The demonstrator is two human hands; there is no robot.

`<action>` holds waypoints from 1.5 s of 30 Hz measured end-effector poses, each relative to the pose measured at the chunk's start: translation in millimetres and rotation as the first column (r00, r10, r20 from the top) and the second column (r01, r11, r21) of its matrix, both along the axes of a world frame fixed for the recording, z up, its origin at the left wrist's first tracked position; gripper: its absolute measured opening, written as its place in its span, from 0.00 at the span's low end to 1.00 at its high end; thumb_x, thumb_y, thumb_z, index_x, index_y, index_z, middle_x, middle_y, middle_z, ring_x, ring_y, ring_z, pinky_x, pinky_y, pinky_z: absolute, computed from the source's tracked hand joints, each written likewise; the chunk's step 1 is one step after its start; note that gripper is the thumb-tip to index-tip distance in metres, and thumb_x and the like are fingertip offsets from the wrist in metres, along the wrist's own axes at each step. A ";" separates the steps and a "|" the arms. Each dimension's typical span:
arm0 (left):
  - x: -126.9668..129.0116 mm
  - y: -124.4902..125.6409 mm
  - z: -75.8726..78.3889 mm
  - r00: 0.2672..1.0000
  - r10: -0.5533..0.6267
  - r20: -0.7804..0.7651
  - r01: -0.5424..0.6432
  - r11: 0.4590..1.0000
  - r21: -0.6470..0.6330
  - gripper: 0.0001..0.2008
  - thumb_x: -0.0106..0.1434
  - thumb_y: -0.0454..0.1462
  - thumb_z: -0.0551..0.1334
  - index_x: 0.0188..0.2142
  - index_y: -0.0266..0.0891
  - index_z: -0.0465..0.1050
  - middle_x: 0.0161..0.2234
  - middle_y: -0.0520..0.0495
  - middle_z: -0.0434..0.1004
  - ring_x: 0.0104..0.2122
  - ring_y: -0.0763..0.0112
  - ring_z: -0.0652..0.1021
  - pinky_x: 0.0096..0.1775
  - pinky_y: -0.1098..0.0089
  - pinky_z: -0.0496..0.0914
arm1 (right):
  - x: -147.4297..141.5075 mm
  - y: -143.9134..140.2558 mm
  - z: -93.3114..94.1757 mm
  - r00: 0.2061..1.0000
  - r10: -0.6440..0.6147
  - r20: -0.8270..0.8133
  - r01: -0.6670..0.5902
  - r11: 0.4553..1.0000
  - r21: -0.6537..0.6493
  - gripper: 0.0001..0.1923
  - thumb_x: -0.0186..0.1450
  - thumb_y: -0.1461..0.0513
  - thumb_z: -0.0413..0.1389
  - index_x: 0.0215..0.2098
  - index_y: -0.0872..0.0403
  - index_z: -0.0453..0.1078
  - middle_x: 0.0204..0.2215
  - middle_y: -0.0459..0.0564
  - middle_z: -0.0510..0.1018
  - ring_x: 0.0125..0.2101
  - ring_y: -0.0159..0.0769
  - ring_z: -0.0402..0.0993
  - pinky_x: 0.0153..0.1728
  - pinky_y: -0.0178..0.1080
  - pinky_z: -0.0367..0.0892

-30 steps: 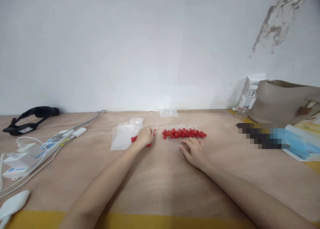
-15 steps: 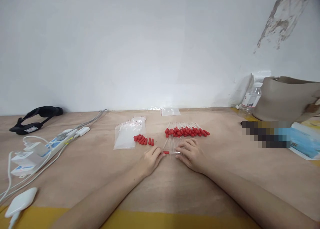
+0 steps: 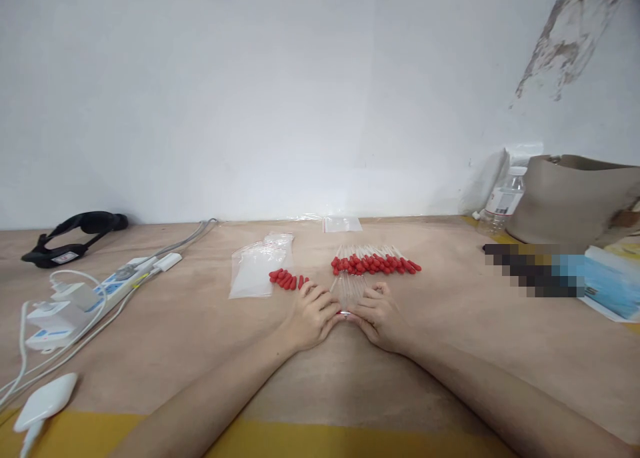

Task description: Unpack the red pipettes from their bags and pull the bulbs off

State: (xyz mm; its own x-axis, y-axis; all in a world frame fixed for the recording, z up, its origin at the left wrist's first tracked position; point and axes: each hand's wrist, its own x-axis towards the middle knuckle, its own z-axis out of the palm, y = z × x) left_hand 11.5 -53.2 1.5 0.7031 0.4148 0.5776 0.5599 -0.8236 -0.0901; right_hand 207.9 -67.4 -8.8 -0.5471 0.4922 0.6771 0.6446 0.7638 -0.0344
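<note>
My left hand (image 3: 314, 315) is closed, pinching a red rubber bulb that its fingers almost wholly hide. Opposite it, my right hand (image 3: 381, 317) is closed on a thin glass dropper tube (image 3: 345, 313), a short piece of which shows between the two hands. The fingertips of both hands nearly meet. Just beyond them lie several loose clear glass tubes (image 3: 350, 285), partly covered by the fingers. Loose red bulbs (image 3: 284, 279) rest beyond my left hand. Farther back is a row of droppers with red bulbs (image 3: 375, 265), their tubes pointing toward the wall.
Clear zip bags (image 3: 256, 271) lie left of the bulbs, and another bag (image 3: 343, 225) is by the wall. At left are a power strip (image 3: 113, 283), cables and a black strap-like object (image 3: 75, 238). A bottle (image 3: 505, 198), grey bag (image 3: 565, 201) and blue packet (image 3: 613, 281) occupy the right.
Both hands have come together, so the gap between them has narrowed. The red bulb, earlier visible at my left fingertips, is now mostly covered.
</note>
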 end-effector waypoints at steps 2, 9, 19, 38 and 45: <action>-0.7 -0.9 0.7 1.000 0.003 -0.022 -0.004 1.000 -0.015 0.08 0.62 0.38 0.54 0.32 0.39 0.70 0.32 0.48 0.73 0.37 0.68 0.69 0.46 0.61 0.57 | 1.8 -1.0 1.6 1.000 -0.004 0.021 0.003 1.000 0.019 0.13 0.64 0.60 0.46 0.29 0.52 0.71 0.18 0.43 0.70 0.26 0.29 0.59 0.37 0.39 0.49; -2.4 -3.2 4.3 0.998 -0.012 -0.054 0.008 0.997 -0.082 0.10 0.63 0.37 0.52 0.31 0.38 0.69 0.31 0.48 0.72 0.37 0.68 0.69 0.47 0.60 0.56 | 9.2 -3.5 2.1 0.995 -0.040 0.089 0.033 0.997 0.077 0.13 0.65 0.61 0.45 0.35 0.48 0.71 0.20 0.44 0.72 0.26 0.30 0.59 0.38 0.40 0.49; -23.8 -0.4 1.9 0.997 0.069 0.033 -0.062 0.984 -0.166 0.11 0.64 0.36 0.49 0.31 0.38 0.69 0.30 0.48 0.72 0.36 0.69 0.69 0.45 0.63 0.59 | 45.1 3.7 -0.1 0.995 -0.078 0.065 0.070 0.991 0.111 0.16 0.65 0.64 0.44 0.45 0.43 0.68 0.23 0.43 0.72 0.28 0.30 0.62 0.41 0.41 0.50; -55.1 70.4 39.0 0.648 0.746 -0.155 -0.747 0.582 -0.322 0.10 0.57 0.42 0.55 0.31 0.39 0.69 0.30 0.46 0.75 0.36 0.62 0.74 0.37 0.68 0.63 | 30.8 27.8 -8.1 0.840 -0.542 -0.020 0.538 0.837 -0.102 0.09 0.60 0.65 0.46 0.32 0.53 0.68 0.27 0.47 0.76 0.31 0.34 0.69 0.36 0.38 0.48; -54.8 77.7 51.3 0.653 0.756 -0.046 -0.718 0.599 -0.355 0.14 0.58 0.45 0.52 0.30 0.39 0.70 0.32 0.45 0.75 0.37 0.63 0.73 0.38 0.68 0.64 | 28.0 23.6 -9.6 0.884 -0.467 -0.008 0.463 0.878 -0.123 0.11 0.63 0.60 0.46 0.33 0.51 0.70 0.30 0.47 0.75 0.34 0.35 0.68 0.41 0.41 0.48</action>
State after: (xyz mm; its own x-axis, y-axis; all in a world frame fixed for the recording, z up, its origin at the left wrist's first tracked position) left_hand -43.3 24.5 52.8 0.0222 0.9329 0.3595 0.9787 -0.0938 0.1828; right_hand 235.9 -43.7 -18.4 -0.2124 0.7587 0.6159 0.9211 0.3659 -0.1332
